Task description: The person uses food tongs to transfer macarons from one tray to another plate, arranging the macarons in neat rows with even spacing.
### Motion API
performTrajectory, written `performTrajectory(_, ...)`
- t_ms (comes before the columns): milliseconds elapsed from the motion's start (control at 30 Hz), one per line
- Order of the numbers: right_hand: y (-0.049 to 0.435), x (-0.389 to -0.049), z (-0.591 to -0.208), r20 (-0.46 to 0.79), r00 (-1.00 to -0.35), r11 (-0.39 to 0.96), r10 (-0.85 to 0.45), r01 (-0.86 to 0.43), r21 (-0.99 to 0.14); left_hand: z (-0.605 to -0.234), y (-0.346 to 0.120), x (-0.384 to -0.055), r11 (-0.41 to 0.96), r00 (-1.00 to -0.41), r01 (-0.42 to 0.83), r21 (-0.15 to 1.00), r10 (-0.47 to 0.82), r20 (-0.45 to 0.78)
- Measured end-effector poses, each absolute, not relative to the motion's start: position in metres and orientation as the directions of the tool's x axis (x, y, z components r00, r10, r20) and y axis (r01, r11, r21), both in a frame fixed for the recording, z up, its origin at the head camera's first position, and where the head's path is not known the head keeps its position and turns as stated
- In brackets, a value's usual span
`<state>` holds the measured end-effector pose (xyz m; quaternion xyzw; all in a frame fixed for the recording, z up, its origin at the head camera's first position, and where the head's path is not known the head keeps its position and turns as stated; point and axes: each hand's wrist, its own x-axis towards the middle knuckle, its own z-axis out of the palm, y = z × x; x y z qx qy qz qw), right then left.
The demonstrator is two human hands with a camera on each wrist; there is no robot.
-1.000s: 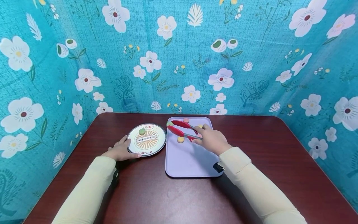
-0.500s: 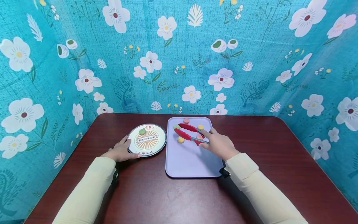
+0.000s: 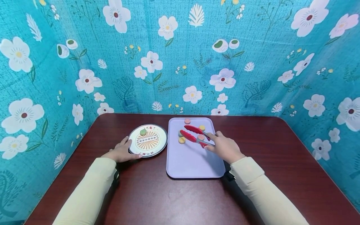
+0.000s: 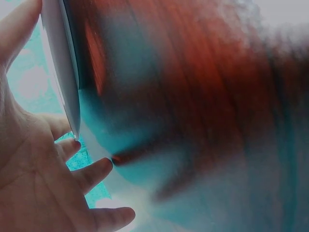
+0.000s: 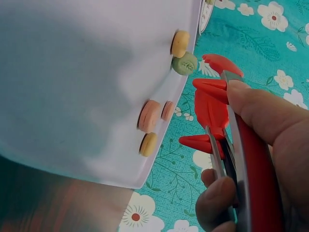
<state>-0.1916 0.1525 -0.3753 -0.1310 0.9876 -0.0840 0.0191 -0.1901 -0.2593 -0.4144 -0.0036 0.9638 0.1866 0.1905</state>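
Note:
My right hand [image 3: 227, 149] grips red-and-metal tongs [image 5: 258, 179], whose red tips stand apart with nothing between them over the lavender tray [image 3: 194, 162]. Just left of the tips, a green macaron [image 5: 185, 64] lies against a yellow macaron [image 5: 180, 44]; one tong tip partly covers the green one in the head view. A pink macaron [image 3: 201, 137] shows between the tong arms. My left hand [image 3: 121, 151] rests at the near left rim of a round patterned plate [image 3: 160, 142], thumb and fingers spread. On this plate sits another green macaron [image 3: 143, 132].
Toward the tray's far end lie a second pink macaron [image 3: 187, 121] and a second yellow macaron [image 3: 202, 127]. Plate and tray stand side by side on a dark red-brown table [image 3: 157, 200]. A blue flowered cloth [image 3: 180, 62] hangs behind and at both sides.
The tongs have drawn back to the right and nearer, their tips now apart. The green macaron has shifted from the tray's far left edge to beside the yellow one. The left hand stays still.

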Motion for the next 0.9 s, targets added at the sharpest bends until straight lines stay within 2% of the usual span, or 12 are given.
performTrajectory(900, 0.1520, -0.1975, -0.3755, -0.029, -0.962, 0.954, -0.271, -0.264, -0.143, -0.4147, -0.2583, -0.1899, 0.933, -0.925, -0.082, 0.350, 0.060, -0.376)
